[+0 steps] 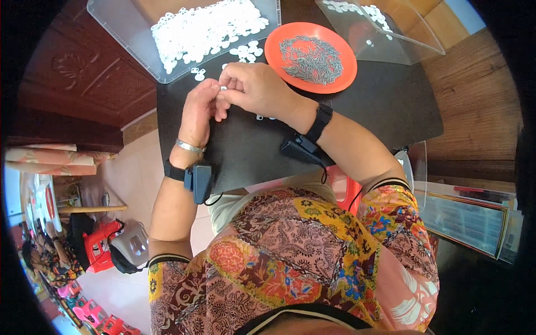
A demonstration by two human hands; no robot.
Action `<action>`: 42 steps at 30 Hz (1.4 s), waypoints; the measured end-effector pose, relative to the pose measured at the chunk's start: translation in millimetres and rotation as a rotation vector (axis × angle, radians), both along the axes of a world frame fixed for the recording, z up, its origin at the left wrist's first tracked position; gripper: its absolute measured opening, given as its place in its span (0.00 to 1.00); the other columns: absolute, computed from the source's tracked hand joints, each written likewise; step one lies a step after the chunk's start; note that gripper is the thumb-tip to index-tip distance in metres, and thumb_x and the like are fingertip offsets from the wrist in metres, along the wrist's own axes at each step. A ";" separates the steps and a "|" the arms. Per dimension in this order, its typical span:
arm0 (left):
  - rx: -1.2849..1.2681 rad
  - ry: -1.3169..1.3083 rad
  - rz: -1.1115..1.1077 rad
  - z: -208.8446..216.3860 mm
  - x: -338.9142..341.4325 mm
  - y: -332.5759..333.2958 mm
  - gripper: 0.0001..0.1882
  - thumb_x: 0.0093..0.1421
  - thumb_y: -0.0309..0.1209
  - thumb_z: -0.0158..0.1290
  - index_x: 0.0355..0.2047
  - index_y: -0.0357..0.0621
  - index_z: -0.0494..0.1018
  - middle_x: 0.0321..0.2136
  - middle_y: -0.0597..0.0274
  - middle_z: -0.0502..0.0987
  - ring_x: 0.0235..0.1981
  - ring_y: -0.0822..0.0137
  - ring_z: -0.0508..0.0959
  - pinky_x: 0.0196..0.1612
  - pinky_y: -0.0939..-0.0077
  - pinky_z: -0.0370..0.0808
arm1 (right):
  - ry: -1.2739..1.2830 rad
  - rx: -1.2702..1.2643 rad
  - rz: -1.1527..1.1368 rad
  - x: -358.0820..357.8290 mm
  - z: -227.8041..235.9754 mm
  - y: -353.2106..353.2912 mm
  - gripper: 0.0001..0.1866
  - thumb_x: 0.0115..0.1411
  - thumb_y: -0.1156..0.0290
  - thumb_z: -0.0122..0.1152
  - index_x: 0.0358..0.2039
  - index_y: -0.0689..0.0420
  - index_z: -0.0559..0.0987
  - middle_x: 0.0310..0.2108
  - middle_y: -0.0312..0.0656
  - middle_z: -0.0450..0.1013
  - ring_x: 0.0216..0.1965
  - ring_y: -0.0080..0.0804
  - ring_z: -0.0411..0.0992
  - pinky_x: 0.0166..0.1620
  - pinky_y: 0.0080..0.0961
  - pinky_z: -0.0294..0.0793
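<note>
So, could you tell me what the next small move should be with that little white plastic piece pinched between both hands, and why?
Probably reach the right hand to the round orange plate for one thin grey metal pin. Both hands meet over the black table on a small white plastic piece, the left hand gripping it, and no pin can be made out at the fingertips.

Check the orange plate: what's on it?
The orange plate carries a loose heap of thin grey metal pins spread across its middle, rim bare. Whatever lies under the heap is covered. Both hands work in front of it, not touching it.
</note>
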State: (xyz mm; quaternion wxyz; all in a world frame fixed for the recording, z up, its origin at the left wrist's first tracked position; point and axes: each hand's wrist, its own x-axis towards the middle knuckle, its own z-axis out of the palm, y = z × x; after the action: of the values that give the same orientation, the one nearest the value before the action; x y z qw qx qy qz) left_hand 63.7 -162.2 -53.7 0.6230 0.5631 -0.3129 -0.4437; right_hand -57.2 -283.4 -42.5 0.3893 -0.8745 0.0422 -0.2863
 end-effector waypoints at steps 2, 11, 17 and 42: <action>-0.015 0.004 -0.006 0.1 -0.3 0.7 0.11 0.62 0.35 0.41 0.28 0.44 0.69 0.17 0.67 0.72 0.15 0.78 0.68 0.18 0.87 0.61 | -0.016 -0.004 -0.004 -0.5 -3.0 1.5 0.08 0.52 0.71 0.62 0.29 0.61 0.73 0.21 0.41 0.74 0.23 0.29 0.74 0.27 0.23 0.72; 0.034 0.023 0.023 3.5 -3.8 0.2 0.10 0.62 0.33 0.41 0.26 0.45 0.68 0.17 0.67 0.72 0.14 0.79 0.68 0.17 0.88 0.61 | 0.032 0.031 -0.013 -1.8 -0.3 0.7 0.09 0.52 0.70 0.62 0.30 0.60 0.74 0.21 0.40 0.73 0.22 0.27 0.73 0.27 0.22 0.71; 0.029 0.026 0.025 5.6 -4.6 2.3 0.10 0.62 0.34 0.42 0.26 0.45 0.68 0.17 0.68 0.72 0.14 0.79 0.68 0.17 0.87 0.61 | 0.030 0.028 -0.010 -1.2 1.4 2.2 0.10 0.53 0.69 0.62 0.31 0.60 0.74 0.21 0.40 0.73 0.21 0.26 0.72 0.26 0.21 0.70; -0.029 0.069 0.042 5.5 -2.2 4.4 0.09 0.63 0.33 0.43 0.29 0.43 0.68 0.18 0.65 0.73 0.15 0.78 0.69 0.18 0.87 0.63 | -0.056 -0.095 -0.123 -3.6 5.2 4.3 0.12 0.47 0.69 0.64 0.32 0.59 0.75 0.27 0.40 0.73 0.25 0.30 0.73 0.30 0.24 0.72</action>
State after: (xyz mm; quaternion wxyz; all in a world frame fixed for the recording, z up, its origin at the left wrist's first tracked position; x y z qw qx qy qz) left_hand 61.5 -157.8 -48.1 0.6505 0.5449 -0.2860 -0.4451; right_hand -60.8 -279.1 -37.3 0.3301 -0.8795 0.0712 -0.3354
